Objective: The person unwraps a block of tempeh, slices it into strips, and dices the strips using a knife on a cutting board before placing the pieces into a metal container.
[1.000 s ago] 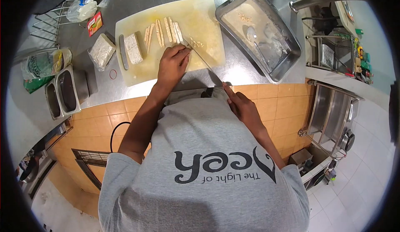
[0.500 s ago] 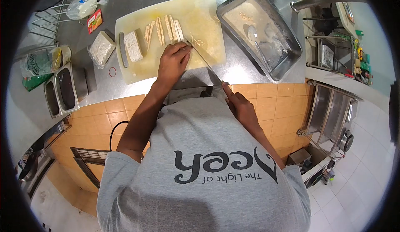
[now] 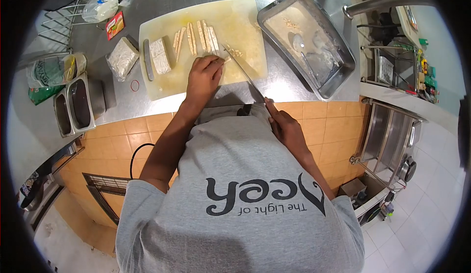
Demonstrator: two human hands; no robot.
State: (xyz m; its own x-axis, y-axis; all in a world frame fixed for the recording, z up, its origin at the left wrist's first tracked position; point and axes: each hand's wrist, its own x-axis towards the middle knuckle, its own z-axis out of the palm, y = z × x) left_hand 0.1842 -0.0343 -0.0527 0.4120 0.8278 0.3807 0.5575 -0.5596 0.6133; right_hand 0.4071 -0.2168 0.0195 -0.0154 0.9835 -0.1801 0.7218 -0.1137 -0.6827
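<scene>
My right hand (image 3: 285, 127) is closed on the handle of a knife (image 3: 246, 76), whose blade slants up and left over the cutting board (image 3: 245, 18). My left hand (image 3: 205, 77) rests at the board's front, fingers pressed together on a pale strip (image 3: 227, 59) close to the blade. Small cut bits (image 3: 236, 53) lie just right of the blade. Several long strips (image 3: 191, 38) are laid out beyond my left hand. A whitish block (image 3: 159, 56) stands near the board's left end, beside its handle slot.
Right of the board is a metal tray (image 3: 344, 59) with pale liquid and a spoon (image 3: 299, 43). On the left are a wrapped block (image 3: 122, 58), a red packet (image 3: 115, 26), a red rubber band (image 3: 135, 85), metal containers (image 3: 81, 104) and a wire rack (image 3: 56, 30).
The knife blade has shifted slightly away from my left fingertips, and a strip end now shows between them. The whole view has moved a little.
</scene>
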